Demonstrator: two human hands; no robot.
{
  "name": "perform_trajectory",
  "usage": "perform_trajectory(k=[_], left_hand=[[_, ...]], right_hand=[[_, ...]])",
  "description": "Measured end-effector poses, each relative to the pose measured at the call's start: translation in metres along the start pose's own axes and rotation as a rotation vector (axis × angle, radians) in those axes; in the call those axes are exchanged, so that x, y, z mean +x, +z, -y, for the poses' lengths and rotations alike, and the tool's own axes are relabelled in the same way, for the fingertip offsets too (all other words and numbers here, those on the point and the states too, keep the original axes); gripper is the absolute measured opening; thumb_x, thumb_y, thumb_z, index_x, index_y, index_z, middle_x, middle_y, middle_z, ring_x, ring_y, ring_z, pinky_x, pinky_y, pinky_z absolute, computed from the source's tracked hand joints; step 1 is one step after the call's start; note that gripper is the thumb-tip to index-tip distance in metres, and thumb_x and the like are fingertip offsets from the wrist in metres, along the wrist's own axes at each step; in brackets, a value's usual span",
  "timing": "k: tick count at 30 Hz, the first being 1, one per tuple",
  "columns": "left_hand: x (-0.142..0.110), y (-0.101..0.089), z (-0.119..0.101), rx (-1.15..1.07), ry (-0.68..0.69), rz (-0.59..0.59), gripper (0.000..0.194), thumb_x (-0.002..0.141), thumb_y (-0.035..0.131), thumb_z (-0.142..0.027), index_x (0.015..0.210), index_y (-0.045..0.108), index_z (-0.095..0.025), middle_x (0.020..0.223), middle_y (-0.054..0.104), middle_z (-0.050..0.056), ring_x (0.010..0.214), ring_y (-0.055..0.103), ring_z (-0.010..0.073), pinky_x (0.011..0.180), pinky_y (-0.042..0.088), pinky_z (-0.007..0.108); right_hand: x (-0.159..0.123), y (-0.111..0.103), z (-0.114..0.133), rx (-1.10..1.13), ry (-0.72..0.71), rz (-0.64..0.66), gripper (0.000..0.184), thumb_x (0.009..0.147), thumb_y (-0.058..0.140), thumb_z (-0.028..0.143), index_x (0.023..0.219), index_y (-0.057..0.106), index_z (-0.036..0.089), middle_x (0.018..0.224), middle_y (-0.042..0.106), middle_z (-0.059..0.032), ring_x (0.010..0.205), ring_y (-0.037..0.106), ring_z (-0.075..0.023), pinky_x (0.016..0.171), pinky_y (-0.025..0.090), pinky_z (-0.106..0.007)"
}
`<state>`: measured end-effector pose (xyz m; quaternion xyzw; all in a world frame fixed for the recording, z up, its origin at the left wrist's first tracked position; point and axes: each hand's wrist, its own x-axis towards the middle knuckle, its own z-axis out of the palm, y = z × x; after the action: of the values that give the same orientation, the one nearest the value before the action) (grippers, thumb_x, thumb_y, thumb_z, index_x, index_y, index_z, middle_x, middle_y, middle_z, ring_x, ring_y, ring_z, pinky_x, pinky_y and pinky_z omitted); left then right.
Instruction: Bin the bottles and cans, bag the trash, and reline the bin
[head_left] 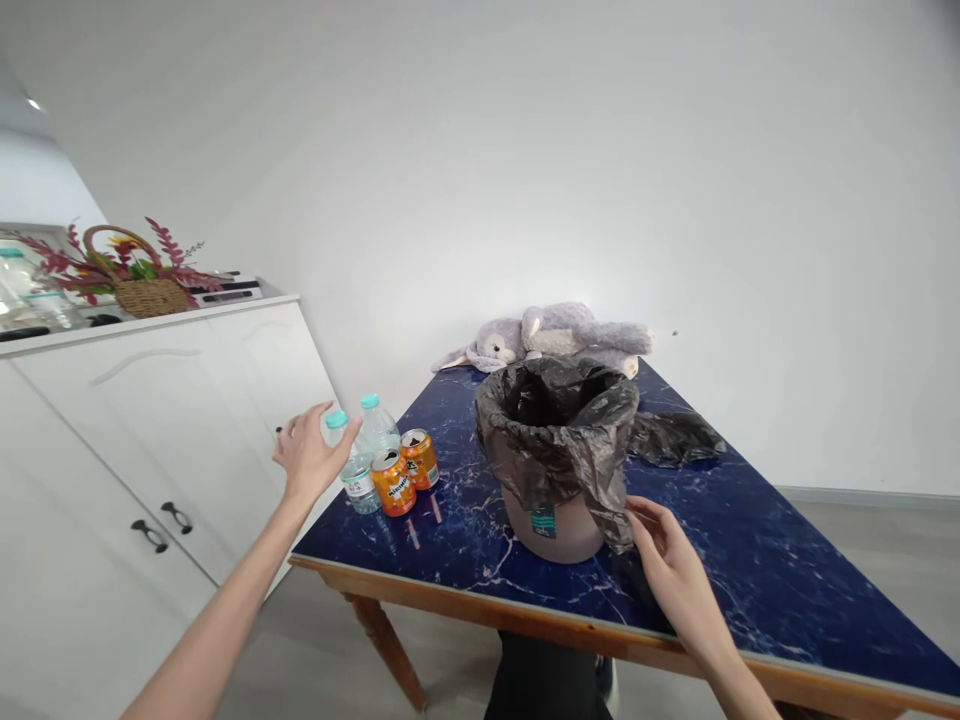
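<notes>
Reaching with our left hand [307, 455] toward the nearer bottle [352, 462], we are spreading the fingers wide around its neck, not yet gripping it. Two bottles and two cans [406, 470] are standing together at the table's [750, 560] left edge. Our right hand [671, 570], loosely open, is touching the black bag [577, 440] hanging over the bin [559, 530]. We are judging the work barely begun: the bag is lining the bin, while everything else is waiting outside it.
</notes>
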<state>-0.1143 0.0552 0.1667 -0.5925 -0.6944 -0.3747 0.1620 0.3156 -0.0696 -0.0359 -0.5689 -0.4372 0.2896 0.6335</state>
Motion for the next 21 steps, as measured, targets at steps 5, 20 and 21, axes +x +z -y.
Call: perform_trajectory(k=[5,20,21], left_hand=[[-0.004,-0.015,0.003,-0.008,-0.109,0.117,0.041,0.093,0.058,-0.055,0.100,0.072,-0.018,0.116,0.078,0.018,0.121,0.066,0.0425,0.105,0.050,0.057],[-0.032,-0.123,-0.197,-1.163,0.542,-0.024,0.032,0.098,0.077,-0.044,0.122,0.073,-0.024,0.135,0.074,0.005,0.128,0.072,0.0271,0.119,0.053,0.054],[-0.030,-0.113,-0.208,-1.139,0.572,0.078,0.032,0.098,0.077,-0.044,0.123,0.073,-0.024,0.136,0.074,0.005,0.130,0.070,0.0274,0.118,0.054,0.053]], right_hand=[[0.000,0.002,-0.004,0.039,0.019,0.010,0.052,0.095,0.061,0.067,0.124,0.065,0.025,0.129,0.074,-0.0113,0.127,0.068,-0.0320,0.107,0.057,-0.045],[0.090,-0.010,0.179,-0.038,-0.328,-0.114,0.054,0.102,0.052,0.060,0.140,0.063,0.023,0.149,0.064,-0.0149,0.139,0.059,-0.0344,0.115,0.047,-0.052],[0.099,-0.005,0.186,-0.067,-0.328,-0.081,0.056,0.101,0.053,0.059,0.141,0.063,0.021,0.149,0.064,-0.0158,0.138,0.060,-0.0352,0.116,0.046,-0.054]])
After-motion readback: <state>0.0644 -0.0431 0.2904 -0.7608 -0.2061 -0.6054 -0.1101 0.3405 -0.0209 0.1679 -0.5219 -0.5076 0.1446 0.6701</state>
